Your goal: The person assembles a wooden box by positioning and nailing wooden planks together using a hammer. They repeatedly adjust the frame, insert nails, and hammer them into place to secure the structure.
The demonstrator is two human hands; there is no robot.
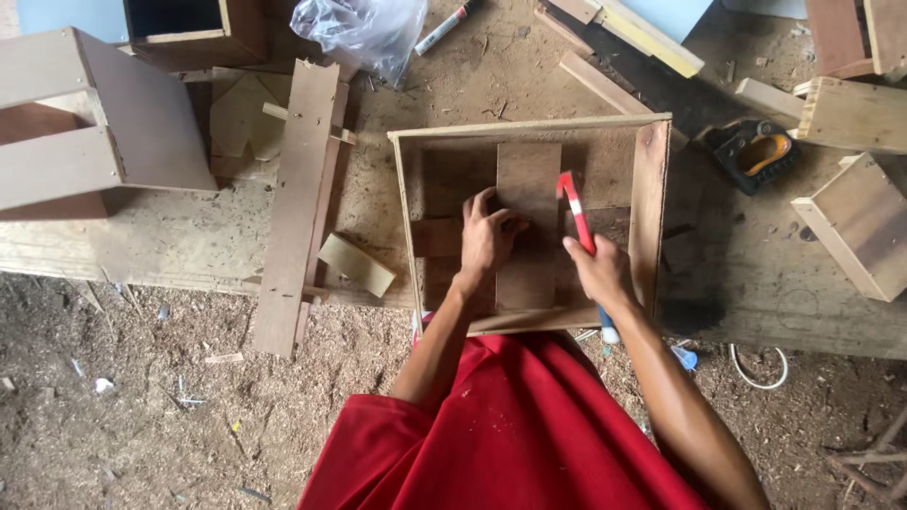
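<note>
My left hand (488, 236) lies palm-down on the upright wooden slat (527, 222) inside the open wooden box frame (650, 212), fingers spread and pressing, gripping nothing; the frame sits at the near edge of the desk (170, 241), right in front of me. I judge the job here is pinning that slat flat where it crosses the short cross piece (436, 238) at nine o'clock of my palm, so I want my weight straight down and my fingertips kept off the spot the hammer will meet. Whether a nail is set there I cannot tell; my hand hides it. At three o'clock of the slat my right hand (597, 269) is clenched around the red-handled hammer (573, 210), its head tilted toward twelve o'clock, above the board. I should grip well down the handle, strike squarely in short taps, and stay clear of the frame's right wall at three o'clock.
</note>
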